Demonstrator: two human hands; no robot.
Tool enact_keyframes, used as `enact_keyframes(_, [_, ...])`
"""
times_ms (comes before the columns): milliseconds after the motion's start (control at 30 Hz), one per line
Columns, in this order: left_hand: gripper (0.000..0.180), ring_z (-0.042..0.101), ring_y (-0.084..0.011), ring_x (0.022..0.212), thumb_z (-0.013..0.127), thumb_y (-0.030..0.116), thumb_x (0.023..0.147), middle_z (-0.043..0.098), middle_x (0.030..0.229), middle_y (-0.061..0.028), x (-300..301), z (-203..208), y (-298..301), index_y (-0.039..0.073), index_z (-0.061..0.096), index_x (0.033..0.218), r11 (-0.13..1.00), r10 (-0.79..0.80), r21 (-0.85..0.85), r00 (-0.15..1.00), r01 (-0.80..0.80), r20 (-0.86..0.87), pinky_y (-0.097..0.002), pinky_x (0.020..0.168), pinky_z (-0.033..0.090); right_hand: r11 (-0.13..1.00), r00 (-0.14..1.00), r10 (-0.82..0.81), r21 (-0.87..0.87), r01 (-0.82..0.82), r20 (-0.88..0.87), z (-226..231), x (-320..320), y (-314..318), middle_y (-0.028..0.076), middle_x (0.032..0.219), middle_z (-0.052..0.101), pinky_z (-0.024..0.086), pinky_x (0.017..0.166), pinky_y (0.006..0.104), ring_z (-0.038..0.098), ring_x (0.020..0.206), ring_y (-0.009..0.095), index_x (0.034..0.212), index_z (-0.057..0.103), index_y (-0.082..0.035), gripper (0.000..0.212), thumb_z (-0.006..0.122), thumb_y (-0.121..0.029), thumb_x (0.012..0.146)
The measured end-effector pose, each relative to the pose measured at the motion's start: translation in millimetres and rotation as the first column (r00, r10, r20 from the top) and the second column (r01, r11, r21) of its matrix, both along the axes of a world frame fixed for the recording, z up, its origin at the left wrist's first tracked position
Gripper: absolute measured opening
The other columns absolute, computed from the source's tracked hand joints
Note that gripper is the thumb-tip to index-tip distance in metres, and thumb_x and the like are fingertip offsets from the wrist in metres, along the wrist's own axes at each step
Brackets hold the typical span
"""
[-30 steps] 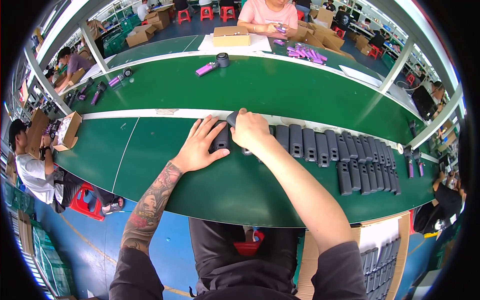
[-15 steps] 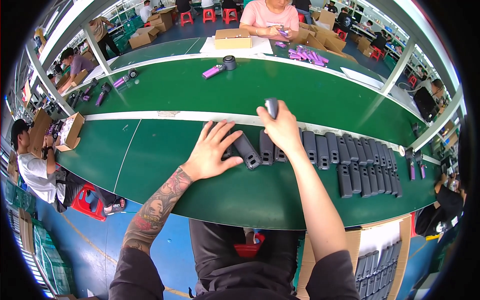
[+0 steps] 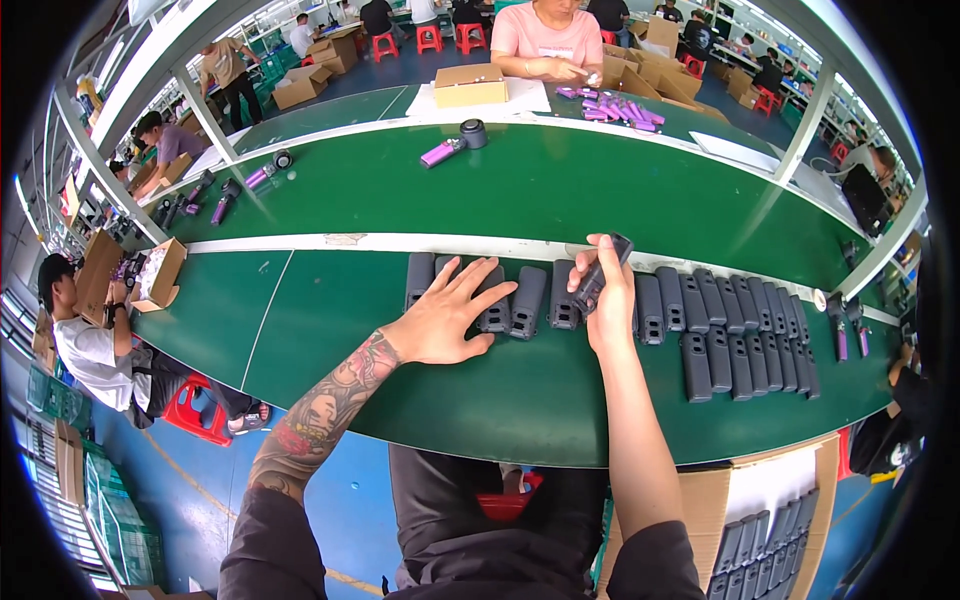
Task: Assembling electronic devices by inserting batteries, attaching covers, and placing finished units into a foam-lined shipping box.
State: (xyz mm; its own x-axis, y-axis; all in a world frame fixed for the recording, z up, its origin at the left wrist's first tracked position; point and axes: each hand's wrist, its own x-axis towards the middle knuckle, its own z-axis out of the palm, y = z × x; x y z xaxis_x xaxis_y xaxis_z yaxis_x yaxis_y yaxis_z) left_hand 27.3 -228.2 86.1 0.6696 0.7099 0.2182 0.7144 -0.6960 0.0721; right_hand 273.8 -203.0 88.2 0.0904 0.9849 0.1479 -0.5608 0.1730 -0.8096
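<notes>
My left hand [image 3: 448, 318] lies with spread fingers over the left end of a row of dark grey oblong plastic casings, touching some and partly hiding them. Just right of its fingertips stands a slightly tilted casing [image 3: 528, 302], and beyond that another casing [image 3: 564, 292]. Raised above the row, my right hand [image 3: 612, 300] grips one dark grey casing [image 3: 604, 272] between thumb and fingers, held at a slant. To the right of it the casings [image 3: 695, 300] continue side by side, with a second row [image 3: 750, 362] nearer me.
A white ledge [image 3: 370, 242] runs behind the casings. On the green surface beyond lies a purple and dark grey device [image 3: 455, 143]. An open carton [image 3: 825, 480] with more casings stands at lower right. Co-workers sit opposite and at the left [image 3: 85, 340].
My right hand has come down and turned, bringing the held casing to a slant. My left hand has shifted slightly along the row, and the casing beside it stands straighter. The view has moved a little.
</notes>
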Motion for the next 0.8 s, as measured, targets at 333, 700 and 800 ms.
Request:
enact_keyframes(333, [0.069,0.024,-0.0298,0.152,0.054,0.011,0.081,0.029,0.161,-0.0164,-9,-5,9,0.012,0.043,0.15,0.983,-0.047,-0.17,0.99,0.069,0.132,-0.0501,0.126,0.011,0.987,0.752,0.096,0.039,-0.159,0.652,-6,-1,-15,0.006,0.083,0.063,0.046,0.061,0.0267,0.057,0.063,0.015,0.11,0.057,-0.006,0.026,0.065,-0.027,0.096])
enact_keyframes(700, [0.063,0.019,-0.0295,0.154,0.055,0.022,0.091,0.026,0.163,-0.016,-2,-12,-4,0.016,0.04,0.152,1.0,-0.024,-0.013,0.999,0.024,0.043,-0.052,0.125,0.011,0.855,-0.002,-0.401,0.374,-0.361,0.916,-11,-5,-35,0.013,0.094,0.071,0.051,0.064,0.0366,0.063,0.066,0.03,0.11,0.06,-0.009,0.034,0.076,-0.016,0.08])
enact_keyframes(800, [0.062,0.017,-0.0304,0.154,0.054,0.029,0.095,0.023,0.165,-0.015,-4,-8,-6,0.018,0.038,0.154,0.997,0.069,0.018,0.997,-0.07,0.039,-0.0536,0.125,0.01,0.887,0.083,-0.313,0.323,-0.329,0.946,-6,-4,-35,0.013,0.093,0.07,0.051,0.066,0.0366,0.064,0.07,0.027,0.11,0.059,-0.008,0.03,0.073,-0.018,0.085])
